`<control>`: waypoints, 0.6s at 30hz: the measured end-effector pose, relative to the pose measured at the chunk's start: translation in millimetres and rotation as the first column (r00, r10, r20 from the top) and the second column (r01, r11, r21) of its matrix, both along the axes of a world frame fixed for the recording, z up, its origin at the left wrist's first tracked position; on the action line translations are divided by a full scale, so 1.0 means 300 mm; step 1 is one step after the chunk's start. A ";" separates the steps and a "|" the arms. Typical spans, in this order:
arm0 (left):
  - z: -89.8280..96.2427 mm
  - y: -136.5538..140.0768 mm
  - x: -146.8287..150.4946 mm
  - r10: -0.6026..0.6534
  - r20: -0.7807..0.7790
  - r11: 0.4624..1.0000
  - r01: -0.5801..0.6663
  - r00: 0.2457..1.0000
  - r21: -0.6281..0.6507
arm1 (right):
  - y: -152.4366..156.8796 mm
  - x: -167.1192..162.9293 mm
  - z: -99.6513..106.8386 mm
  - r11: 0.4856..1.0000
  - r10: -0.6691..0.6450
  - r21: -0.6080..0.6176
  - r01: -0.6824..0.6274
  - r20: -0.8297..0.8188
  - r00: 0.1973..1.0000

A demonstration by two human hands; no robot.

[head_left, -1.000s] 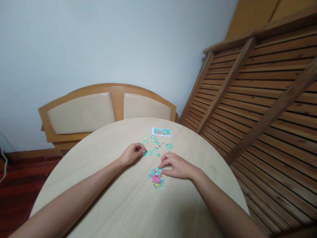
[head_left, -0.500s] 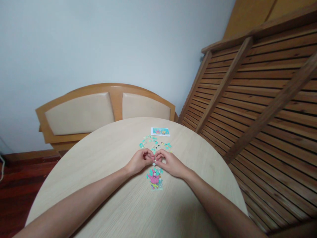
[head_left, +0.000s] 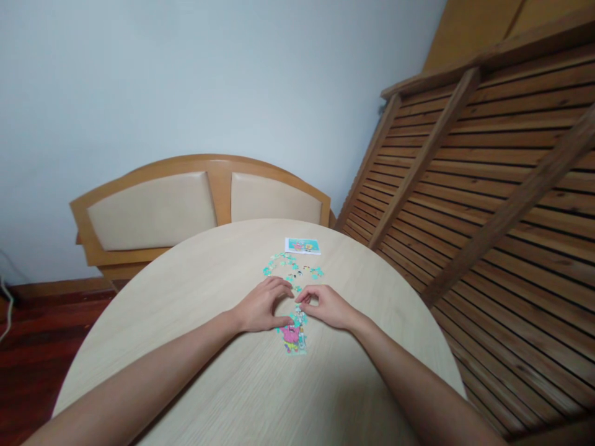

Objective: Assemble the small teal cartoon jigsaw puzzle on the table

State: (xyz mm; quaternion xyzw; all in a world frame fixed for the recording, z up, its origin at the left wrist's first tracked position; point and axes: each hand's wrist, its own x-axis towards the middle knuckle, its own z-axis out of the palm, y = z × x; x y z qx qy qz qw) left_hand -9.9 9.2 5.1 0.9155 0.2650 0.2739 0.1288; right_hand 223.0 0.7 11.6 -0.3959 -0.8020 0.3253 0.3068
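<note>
The partly joined jigsaw puzzle [head_left: 291,337] lies on the table, showing a pink cartoon figure and teal parts. My left hand [head_left: 263,305] is open beside it, with the thumb reaching over the puzzle's upper left and the fingers arched above the tabletop. At the puzzle's top edge, my right hand [head_left: 325,305] pinches a small puzzle piece [head_left: 298,306], partly hidden by the fingertips. Loose teal puzzle pieces [head_left: 279,263] lie scattered just beyond both hands.
A picture card [head_left: 302,246] with the same cartoon figures lies behind the loose pieces. The round wooden table [head_left: 204,371] fills the foreground. Past it stand a padded headboard [head_left: 153,210] against the wall and a leaning slatted wooden frame [head_left: 465,173] at right.
My hands, which met at the fingertips over a small piece, have parted. The left thumb has come down onto the puzzle and its fingers have spread; the right has moved slightly nearer the puzzle's top.
</note>
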 end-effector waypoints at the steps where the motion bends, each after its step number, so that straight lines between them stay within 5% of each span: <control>1: -0.003 0.003 -0.002 0.013 -0.015 1.000 -0.013 1.000 0.020 | 0.000 0.000 -0.002 1.000 -0.001 0.000 0.001 0.002 1.000; 18: -0.032 0.017 -0.011 0.062 -0.171 0.997 -0.052 0.983 0.060 | -0.001 -0.022 -0.020 0.994 -0.081 0.077 0.074 0.089 0.993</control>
